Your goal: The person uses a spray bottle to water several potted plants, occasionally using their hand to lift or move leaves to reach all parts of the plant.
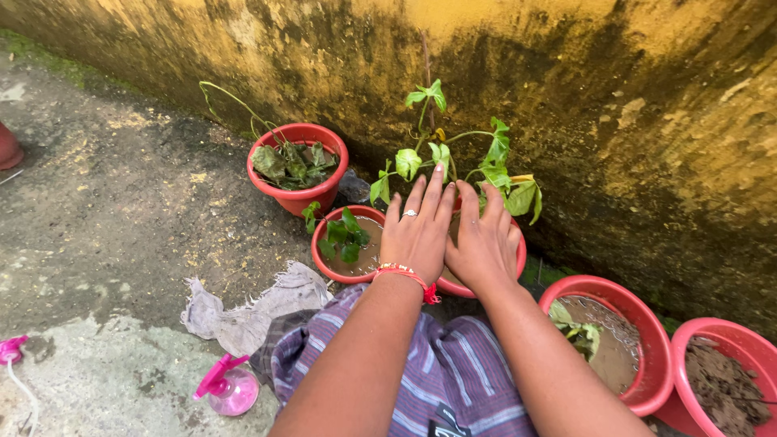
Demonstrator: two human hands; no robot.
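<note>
Soil in the red pot point(518, 257) looks filled; we press left hand point(418, 231) and right hand point(483, 241) flat, fingers apart, clamping nothing, beside the green plant point(498, 162); firming seems unfinished.

This is an outdoor yard corner of a home, used for potted plants. A weathered yellow wall point(566, 97), stained dark with damp and moss, runs across the top of the frame. Red plastic pots point(298, 166) stand along its foot on rough, wet concrete ground point(105, 218).

Both hands point(449, 235) seemingly on potted plant point(486, 162).
</note>
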